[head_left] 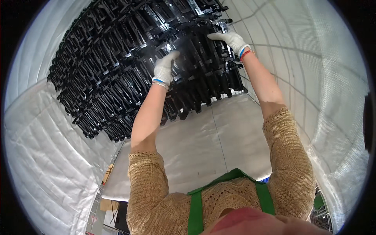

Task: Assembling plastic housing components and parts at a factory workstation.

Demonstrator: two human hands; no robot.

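Both my hands wear white knit gloves and reach up into stacked rows of long, slim black plastic parts [117, 78]. Between them lies a dark, partly blurred black plastic part [192, 51]. My left hand [163, 68] is at its left side, thumb stretched across the top and the other fingers mostly out of sight. At the right side, near the edge of the stack, my right hand [232, 40] grips it with the thumb pointing inward. The hidden fingertips leave the exact grip unclear.
White woven sheeting covers the wall at the right [290, 58] and a silvery sheet hangs at the left [51, 156]. A pale grey flat sheet [196, 149] lies between the stack and my body. Wire mesh [94, 211] and cardboard show at lower left.
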